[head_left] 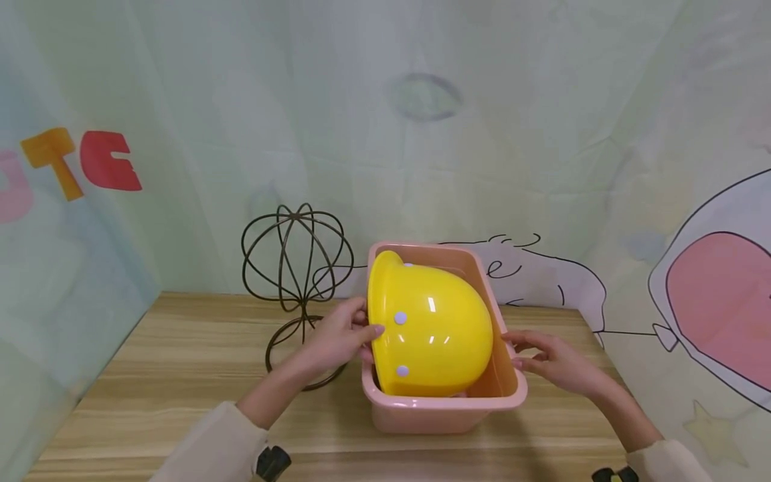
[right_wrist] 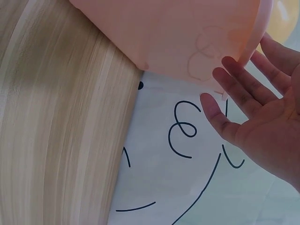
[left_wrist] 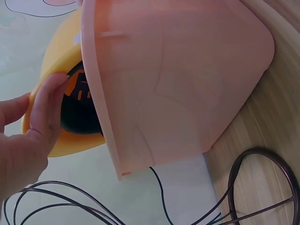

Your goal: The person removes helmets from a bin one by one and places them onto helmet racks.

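The brim of a yellow helmet is pinched between the thumb and fingers of the left hand, whose forearm is angled in from the lower left. The helmet is tipped sideways, partly inside a pink bin set on the wooden surface. The bin's right rim is touched by the right hand, its fingers loosely extended.

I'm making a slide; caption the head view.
Left grip on glossy domed yellow helmet, sideways in rectangular pink plastic bin; right grip at bin's rim.
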`<state>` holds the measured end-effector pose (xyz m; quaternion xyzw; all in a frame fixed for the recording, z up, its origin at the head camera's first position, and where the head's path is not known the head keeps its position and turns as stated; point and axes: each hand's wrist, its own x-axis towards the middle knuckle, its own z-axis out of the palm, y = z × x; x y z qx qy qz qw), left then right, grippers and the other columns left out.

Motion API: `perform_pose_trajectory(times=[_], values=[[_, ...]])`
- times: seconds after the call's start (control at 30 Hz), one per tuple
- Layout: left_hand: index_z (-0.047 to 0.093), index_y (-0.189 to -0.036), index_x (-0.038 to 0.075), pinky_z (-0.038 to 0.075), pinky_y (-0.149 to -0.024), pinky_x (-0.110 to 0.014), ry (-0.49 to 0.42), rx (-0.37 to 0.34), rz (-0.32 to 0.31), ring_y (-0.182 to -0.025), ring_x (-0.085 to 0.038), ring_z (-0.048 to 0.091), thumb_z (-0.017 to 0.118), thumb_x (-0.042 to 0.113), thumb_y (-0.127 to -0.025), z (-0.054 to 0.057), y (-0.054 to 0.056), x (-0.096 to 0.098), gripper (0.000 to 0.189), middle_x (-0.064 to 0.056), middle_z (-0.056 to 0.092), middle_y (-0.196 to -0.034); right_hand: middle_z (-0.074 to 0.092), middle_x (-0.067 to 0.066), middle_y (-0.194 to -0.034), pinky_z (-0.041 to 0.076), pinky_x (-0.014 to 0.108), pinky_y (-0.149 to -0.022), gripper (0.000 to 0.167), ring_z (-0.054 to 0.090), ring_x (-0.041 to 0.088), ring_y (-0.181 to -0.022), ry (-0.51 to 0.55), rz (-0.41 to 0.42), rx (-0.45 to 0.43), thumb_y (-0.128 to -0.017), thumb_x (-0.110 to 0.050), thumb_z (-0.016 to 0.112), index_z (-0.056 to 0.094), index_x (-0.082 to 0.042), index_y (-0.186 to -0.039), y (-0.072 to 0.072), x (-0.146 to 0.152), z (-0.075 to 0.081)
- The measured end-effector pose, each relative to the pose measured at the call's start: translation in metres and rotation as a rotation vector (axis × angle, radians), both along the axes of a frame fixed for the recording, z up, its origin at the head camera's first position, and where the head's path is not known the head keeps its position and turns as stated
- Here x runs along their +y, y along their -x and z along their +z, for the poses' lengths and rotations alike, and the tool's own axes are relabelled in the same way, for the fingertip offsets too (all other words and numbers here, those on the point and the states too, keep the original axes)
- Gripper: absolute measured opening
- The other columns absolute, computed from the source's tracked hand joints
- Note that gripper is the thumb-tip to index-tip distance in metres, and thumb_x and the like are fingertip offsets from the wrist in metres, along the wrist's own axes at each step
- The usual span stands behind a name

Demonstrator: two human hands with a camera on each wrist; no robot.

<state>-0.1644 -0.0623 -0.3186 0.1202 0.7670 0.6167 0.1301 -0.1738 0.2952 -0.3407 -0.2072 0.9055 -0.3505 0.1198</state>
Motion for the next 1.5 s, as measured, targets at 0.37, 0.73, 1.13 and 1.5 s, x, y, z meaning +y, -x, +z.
perform_pose_trajectory(times=[0.37, 0.73, 1.13, 1.5], values=[[0.048, -0.114, -0.004, 0.057, -0.063, -0.034, -0.032, 0.024, 0.001, -0.066, -0.021, 0.061, 0.057, 0.004, -0.089, -0.004, -0.002, -0.001, 0.027, -0.014, 0.06, -0.092, 0.057, 0.012, -0.118, 0.052, 0.036, -0.078, 0.041, 0.051, 0.031, -0.103, 0.013, 0.022, 0.012, -0.088, -0.018, 0.061, 0.052, -0.005, -0.126, 0.0, 0.001, 0.0], [0.048, -0.113, -0.005, 0.057, -0.062, -0.034, -0.057, 0.032, 0.019, -0.066, -0.021, 0.061, 0.056, 0.002, -0.09, -0.004, -0.002, 0.001, 0.026, -0.014, 0.06, -0.093, 0.056, 0.013, -0.119, 0.052, 0.04, -0.078, 0.042, 0.051, 0.031, -0.103, 0.022, 0.017, -0.001, -0.088, -0.019, 0.061, 0.052, -0.005, -0.127, -0.002, 0.0, 0.0], [0.047, -0.116, -0.004, 0.057, -0.066, -0.036, -0.106, 0.046, 0.029, -0.073, -0.022, 0.062, 0.054, 0.003, -0.091, 0.005, -0.004, 0.003, 0.027, -0.015, 0.06, -0.096, 0.055, 0.014, -0.121, 0.052, 0.041, -0.078, 0.042, 0.051, 0.031, -0.104, 0.027, 0.022, 0.006, -0.088, -0.018, 0.061, 0.051, -0.005, -0.128, -0.001, 0.002, -0.002], [0.05, -0.112, -0.006, 0.057, -0.061, -0.035, -0.139, 0.083, 0.078, -0.071, -0.023, 0.063, 0.053, 0.0, -0.09, 0.014, -0.004, -0.001, 0.022, -0.017, 0.061, -0.094, 0.055, 0.014, -0.121, 0.052, 0.039, -0.079, 0.042, 0.05, 0.032, -0.104, 0.022, 0.023, 0.0, -0.089, -0.019, 0.061, 0.051, -0.005, -0.128, -0.002, 0.002, -0.002]])
